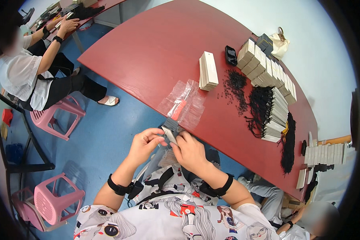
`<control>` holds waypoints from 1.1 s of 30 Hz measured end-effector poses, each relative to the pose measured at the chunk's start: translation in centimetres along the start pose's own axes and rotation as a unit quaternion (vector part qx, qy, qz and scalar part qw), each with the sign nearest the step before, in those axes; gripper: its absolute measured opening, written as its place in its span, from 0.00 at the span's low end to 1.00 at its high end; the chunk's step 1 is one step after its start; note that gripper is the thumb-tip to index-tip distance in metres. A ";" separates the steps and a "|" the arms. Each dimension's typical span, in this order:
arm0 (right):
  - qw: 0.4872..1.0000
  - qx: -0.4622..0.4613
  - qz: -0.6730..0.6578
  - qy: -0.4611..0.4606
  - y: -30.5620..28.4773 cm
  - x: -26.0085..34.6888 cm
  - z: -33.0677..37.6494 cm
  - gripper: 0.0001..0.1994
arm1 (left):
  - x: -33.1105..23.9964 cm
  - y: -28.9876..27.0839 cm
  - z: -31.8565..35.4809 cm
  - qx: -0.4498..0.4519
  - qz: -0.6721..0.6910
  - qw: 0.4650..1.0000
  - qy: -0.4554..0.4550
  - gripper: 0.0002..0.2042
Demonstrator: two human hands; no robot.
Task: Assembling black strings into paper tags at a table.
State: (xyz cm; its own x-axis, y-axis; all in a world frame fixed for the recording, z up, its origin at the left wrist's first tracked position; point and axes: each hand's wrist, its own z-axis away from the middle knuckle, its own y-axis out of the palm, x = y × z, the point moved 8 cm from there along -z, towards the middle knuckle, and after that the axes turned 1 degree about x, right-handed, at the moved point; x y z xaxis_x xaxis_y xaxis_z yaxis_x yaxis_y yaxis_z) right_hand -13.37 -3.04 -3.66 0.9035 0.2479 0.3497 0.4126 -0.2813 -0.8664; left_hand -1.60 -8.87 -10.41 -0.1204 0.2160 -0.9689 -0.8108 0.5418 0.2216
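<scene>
At the table's near edge, my right hand (190, 152) is closed on a narrow pale card (169, 135), held tilted between thumb and fingers. My left hand (145, 145) is closed in a pinch right beside the card's left edge; what its fingertips hold is too small to make out. Just beyond the card, a dark grey piece (173, 123) lies at the table edge. Clear plastic bags (193, 105) are spread on the table ahead of my hands, with an orange-red strip (177, 109) among them. Farther off stands a stack of pale cards (208, 71).
On the red table (148, 52), to the right, are small black loops (236, 86), black cords (260, 102), a row of cards (274, 118), card stacks (264, 68) and a black tray (230, 55). Co-workers sit left and lower right. Pink stools (54, 200) stand left.
</scene>
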 end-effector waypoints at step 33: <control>0.767 -0.032 -0.616 0.177 -9.7 -3.0 1.8 0.07 | -12.2 11.3 0.5 0.189 -0.165 0.951 0.180 0.06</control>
State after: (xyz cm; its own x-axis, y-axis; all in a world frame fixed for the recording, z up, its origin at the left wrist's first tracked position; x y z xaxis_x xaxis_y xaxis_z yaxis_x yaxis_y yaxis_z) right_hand -20.31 0.64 3.06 -0.2072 0.0971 0.9735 0.9729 -0.0835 0.2154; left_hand -8.99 -5.02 3.92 -0.1394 -0.2710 -0.9524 -0.5822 0.8004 -0.1425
